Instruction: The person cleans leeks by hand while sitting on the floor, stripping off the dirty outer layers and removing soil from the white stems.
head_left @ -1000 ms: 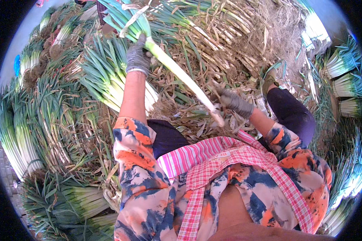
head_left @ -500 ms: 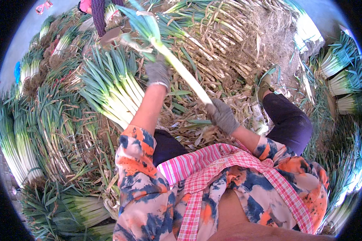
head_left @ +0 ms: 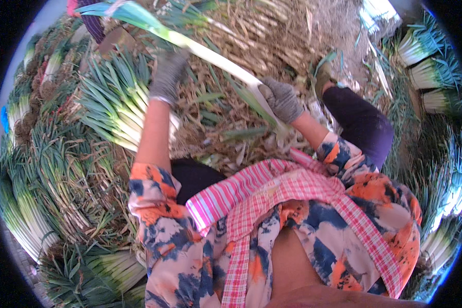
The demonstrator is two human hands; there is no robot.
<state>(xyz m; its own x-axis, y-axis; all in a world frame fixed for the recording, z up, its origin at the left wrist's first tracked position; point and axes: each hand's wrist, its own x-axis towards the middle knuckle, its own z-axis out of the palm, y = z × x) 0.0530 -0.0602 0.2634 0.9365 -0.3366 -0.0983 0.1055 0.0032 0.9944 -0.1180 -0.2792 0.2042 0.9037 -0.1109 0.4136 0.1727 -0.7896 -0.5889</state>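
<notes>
Far left: bundles (head_left: 20, 215) of green onions, stacked in curved rows, white stalks outward, green tops inward. Below, at lower left: further bundles (head_left: 105, 269), lying on their sides.

Left of centre: a loose heap (head_left: 110, 110) of green onions, white bases toward the forearm, leaves fanned to upper left.

Left hand (head_left: 167, 77): grey glove, arm extended upward and forward. Fingers curled, closed around the stalk of the leek (head_left: 215, 59) at its pale upper part, just below the point where the green leaves begin. Exact finger contact partly hidden by the back of the glove.

Leek: long, held clear of the ground, tilted from upper left down to lower right. Green leaves at upper left near the frame edge; white shaft crossing the centre; lower end at the right hand.

Behind the leek: a mound of dry trimmings (head_left: 262, 31), tan and brown husks and roots.

Right hand (head_left: 282, 100): grey glove, fingers closed around the lower white part of the leek, gripping it near the root end. Loose peelings (head_left: 241, 149) lying directly below.

Right of centre: dark trouser leg (head_left: 362, 123), knee bent. Foreground: pink checked cloth (head_left: 272, 195) over patterned orange and blue sleeves.

Far right: more bundles (head_left: 431, 72), white cut ends facing inward.
</notes>
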